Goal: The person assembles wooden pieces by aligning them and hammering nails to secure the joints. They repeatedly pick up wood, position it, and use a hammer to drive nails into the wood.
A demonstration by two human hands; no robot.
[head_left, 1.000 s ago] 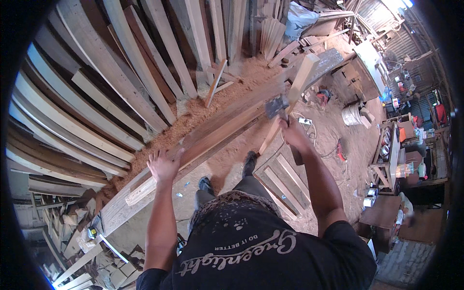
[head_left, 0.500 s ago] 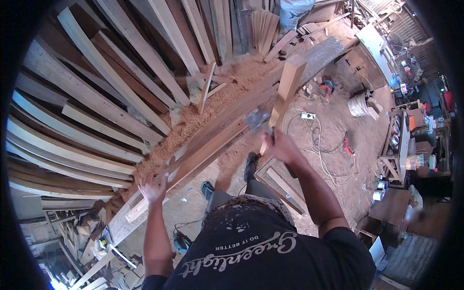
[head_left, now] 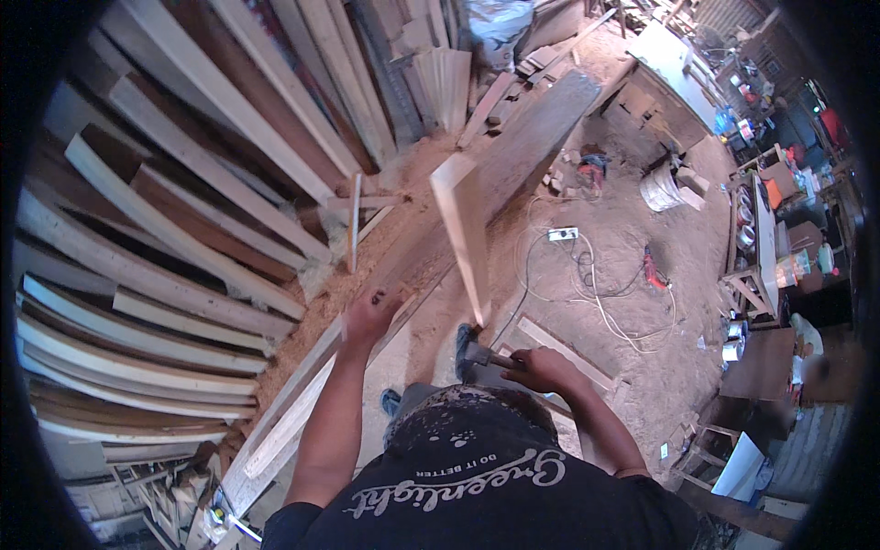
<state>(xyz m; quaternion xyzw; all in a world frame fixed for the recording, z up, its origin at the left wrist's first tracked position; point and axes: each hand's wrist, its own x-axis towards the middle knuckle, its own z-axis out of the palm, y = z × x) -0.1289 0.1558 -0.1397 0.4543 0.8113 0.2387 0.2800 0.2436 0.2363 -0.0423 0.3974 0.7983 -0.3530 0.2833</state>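
My right hand [head_left: 543, 370] is closed round the handle of a hammer [head_left: 478, 355], its metal head pointing left in front of my body. My left hand [head_left: 368, 318] rests with curled fingers on a long wooden board [head_left: 291, 419], which lies along a low plank bench [head_left: 541, 124]. What lies under its fingertips is partly hidden. From the board, to the right of my left hand, a pale squared timber [head_left: 463, 220] rises toward the camera. Its lower end comes down near my foot.
Long boards [head_left: 211, 229] lean at the left above wood shavings [head_left: 417, 197]. On the floor to the right lie a power strip [head_left: 563, 234], trailing cords, a red power tool [head_left: 654, 268] and a wooden frame piece [head_left: 568, 353]. A white bucket [head_left: 660, 192] stands farther back.
My right hand has drawn the hammer back from beside the upright timber toward my body. My left hand has shifted forward and right along the board. The view has turned slightly.
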